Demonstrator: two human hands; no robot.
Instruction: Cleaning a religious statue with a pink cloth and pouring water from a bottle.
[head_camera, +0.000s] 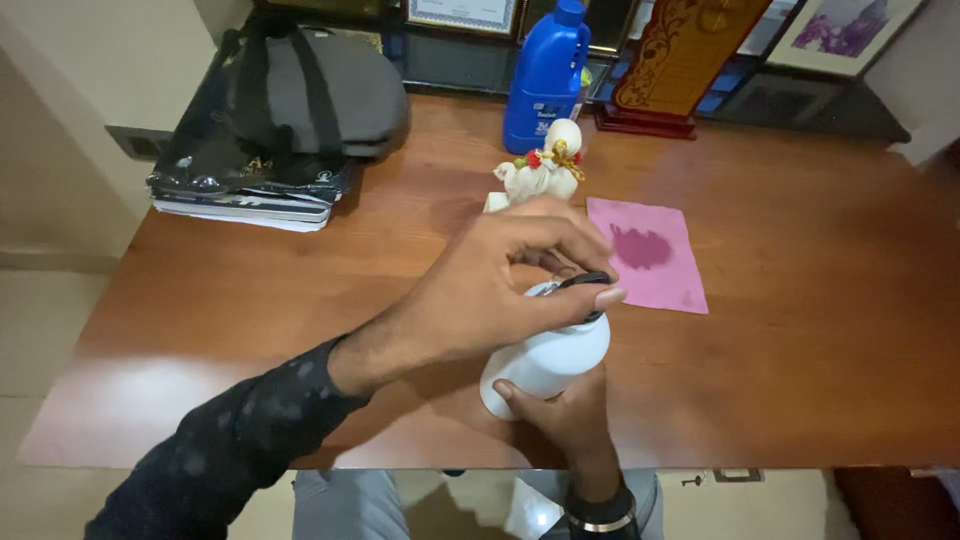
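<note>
My right hand (568, 420) reaches up from below and grips the lower body of a white plastic bottle (552, 356), which is tilted over the wooden table (810, 350). My left hand (485, 290), in a dark sleeve, comes in from the lower left. Its fingers are closed over the black cap (592, 281) at the bottle's top. Just beyond the bottle a pink cloth (655, 262) with a dark damp patch lies flat on the table.
A small white figurine (545, 170) with red and gold trim stands behind the hands, with a blue jug (545, 80) behind it. A grey and black bag (300, 100) on a stack of papers fills the far left corner. A carved wooden plaque (680, 55) and framed pictures line the back.
</note>
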